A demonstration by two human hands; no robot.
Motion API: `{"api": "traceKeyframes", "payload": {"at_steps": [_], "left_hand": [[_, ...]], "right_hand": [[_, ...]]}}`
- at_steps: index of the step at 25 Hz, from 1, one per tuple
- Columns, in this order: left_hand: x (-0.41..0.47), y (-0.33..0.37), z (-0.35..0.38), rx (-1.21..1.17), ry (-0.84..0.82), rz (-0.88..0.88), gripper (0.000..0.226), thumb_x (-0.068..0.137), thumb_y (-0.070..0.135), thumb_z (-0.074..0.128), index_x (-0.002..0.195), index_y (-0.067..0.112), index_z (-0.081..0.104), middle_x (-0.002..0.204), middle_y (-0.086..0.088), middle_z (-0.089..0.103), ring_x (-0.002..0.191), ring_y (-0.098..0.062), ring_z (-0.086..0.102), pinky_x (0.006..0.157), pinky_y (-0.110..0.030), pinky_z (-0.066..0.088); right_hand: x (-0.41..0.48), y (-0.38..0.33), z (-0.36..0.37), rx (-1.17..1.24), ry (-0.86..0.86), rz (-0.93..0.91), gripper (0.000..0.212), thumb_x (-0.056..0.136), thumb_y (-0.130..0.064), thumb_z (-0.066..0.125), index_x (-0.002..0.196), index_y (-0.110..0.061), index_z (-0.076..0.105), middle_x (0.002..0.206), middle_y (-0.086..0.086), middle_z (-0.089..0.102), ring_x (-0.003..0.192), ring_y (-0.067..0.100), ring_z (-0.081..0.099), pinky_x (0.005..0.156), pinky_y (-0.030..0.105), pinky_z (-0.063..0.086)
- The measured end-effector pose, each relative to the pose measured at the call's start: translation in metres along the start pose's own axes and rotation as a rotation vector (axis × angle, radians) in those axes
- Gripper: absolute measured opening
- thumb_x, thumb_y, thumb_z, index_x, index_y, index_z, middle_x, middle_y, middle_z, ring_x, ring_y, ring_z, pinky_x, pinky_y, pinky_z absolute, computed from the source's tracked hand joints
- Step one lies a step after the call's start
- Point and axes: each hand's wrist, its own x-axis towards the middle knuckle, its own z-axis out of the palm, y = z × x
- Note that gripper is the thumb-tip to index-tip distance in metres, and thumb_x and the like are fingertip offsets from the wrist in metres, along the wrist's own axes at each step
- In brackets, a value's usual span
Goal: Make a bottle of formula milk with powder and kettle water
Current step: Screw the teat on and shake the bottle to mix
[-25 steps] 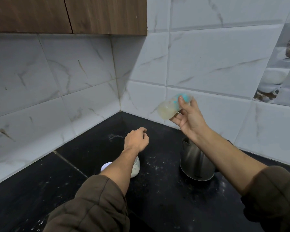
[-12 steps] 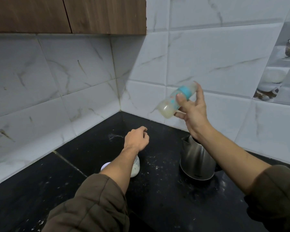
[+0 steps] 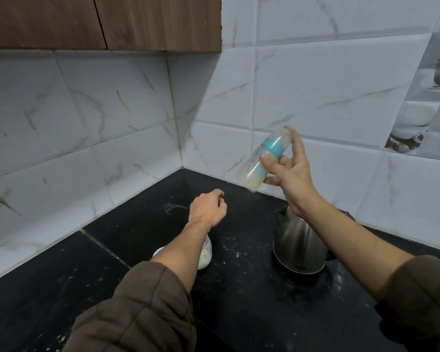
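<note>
My right hand (image 3: pixel 291 174) holds a clear baby bottle (image 3: pixel 262 160) with a teal collar, raised in the air above the kettle and tilted, its base down-left with whitish milk inside. A steel kettle (image 3: pixel 299 246) stands on the black counter below my right wrist. My left hand (image 3: pixel 207 208) hovers over the counter in a loose fist with nothing in it. Under my left forearm stands a clear powder jar (image 3: pixel 205 255) with white powder, mostly hidden by the arm.
The black stone counter (image 3: pixel 239 301) has white powder specks scattered on it. White marble tiles form a corner at the back. A wooden wall cabinet (image 3: pixel 102 21) hangs at the upper left.
My right hand has swung the bottle upward and tilted it more upright, the cap end rising to the right. My left hand stayed in place.
</note>
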Motion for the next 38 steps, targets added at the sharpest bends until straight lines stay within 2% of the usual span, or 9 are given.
{"api": "traceKeyframes", "payload": {"at_steps": [3,8,10,15,21,27,30,33,38], "left_hand": [[0.001,0.003,-0.003,0.008,-0.002,0.001,0.035,0.102,0.036,0.054,0.135,0.027,0.064,0.113,0.003,0.078,0.103,-0.022,0.072,0.090,-0.038,0.057],[-0.002,0.001,-0.003,0.006,-0.004,-0.009,0.037,0.104,0.032,0.051,0.138,0.026,0.063,0.120,0.003,0.077,0.112,-0.024,0.070,0.096,-0.039,0.054],[-0.002,0.001,0.000,0.004,-0.010,-0.010,0.036,0.103,0.031,0.051,0.137,0.027,0.063,0.120,0.004,0.077,0.112,-0.024,0.070,0.097,-0.039,0.054],[-0.001,0.010,-0.002,0.024,-0.022,0.004,0.027,0.103,0.033,0.051,0.123,0.022,0.065,0.102,-0.001,0.076,0.090,-0.026,0.069,0.082,-0.038,0.055],[-0.002,0.011,-0.005,-0.002,-0.009,-0.011,0.035,0.104,0.032,0.051,0.137,0.026,0.063,0.118,0.003,0.077,0.110,-0.024,0.071,0.095,-0.039,0.055],[-0.004,0.016,-0.011,0.031,-0.063,0.004,0.010,0.098,0.031,0.056,0.106,0.026,0.059,0.086,0.001,0.065,0.087,-0.030,0.068,0.077,-0.037,0.053],[-0.003,0.017,-0.010,0.009,-0.025,-0.005,0.025,0.101,0.031,0.052,0.122,0.025,0.065,0.101,0.002,0.076,0.100,-0.028,0.071,0.087,-0.038,0.055],[-0.004,0.016,-0.010,-0.014,-0.010,-0.026,0.036,0.102,0.032,0.050,0.135,0.026,0.064,0.116,0.002,0.078,0.109,-0.026,0.071,0.095,-0.039,0.055],[-0.007,0.023,-0.014,0.032,-0.061,-0.006,0.008,0.100,0.028,0.057,0.104,0.021,0.056,0.091,-0.001,0.066,0.084,-0.026,0.065,0.077,-0.037,0.053]], "right_hand": [[-0.012,0.006,0.001,-0.181,-0.286,0.046,0.091,0.083,-0.003,0.080,0.154,-0.037,0.036,0.116,0.019,0.074,0.097,0.027,0.078,0.078,0.039,0.063],[0.004,0.001,0.006,0.218,0.211,0.036,0.083,0.094,-0.015,0.077,0.158,-0.038,0.029,0.124,0.009,0.071,0.105,0.026,0.076,0.075,0.039,0.064],[0.009,0.002,0.007,0.324,0.255,0.057,0.082,0.095,-0.020,0.076,0.158,-0.039,0.027,0.127,0.007,0.069,0.109,0.029,0.075,0.078,0.042,0.064],[-0.007,0.006,0.008,-0.132,-0.179,0.071,0.087,0.086,-0.008,0.081,0.155,-0.037,0.036,0.107,0.011,0.078,0.099,0.028,0.077,0.072,0.039,0.064],[0.015,0.004,0.012,0.376,0.245,0.092,0.082,0.094,-0.025,0.077,0.158,-0.036,0.028,0.133,0.010,0.068,0.107,0.030,0.076,0.083,0.046,0.063],[-0.009,0.004,0.012,-0.128,-0.241,0.101,0.090,0.078,-0.020,0.083,0.154,-0.039,0.037,0.110,0.014,0.076,0.098,0.029,0.077,0.078,0.048,0.065],[-0.001,0.001,0.011,0.017,-0.027,0.049,0.084,0.088,-0.016,0.080,0.156,-0.039,0.035,0.111,0.009,0.076,0.098,0.026,0.077,0.075,0.045,0.064],[0.012,0.005,0.014,0.342,0.176,0.093,0.079,0.094,-0.022,0.076,0.157,-0.037,0.030,0.133,0.010,0.067,0.109,0.031,0.075,0.082,0.047,0.063],[-0.009,0.012,0.017,-0.126,-0.184,0.086,0.092,0.077,-0.024,0.085,0.153,-0.041,0.037,0.113,0.013,0.076,0.104,0.032,0.076,0.078,0.050,0.064]]}}
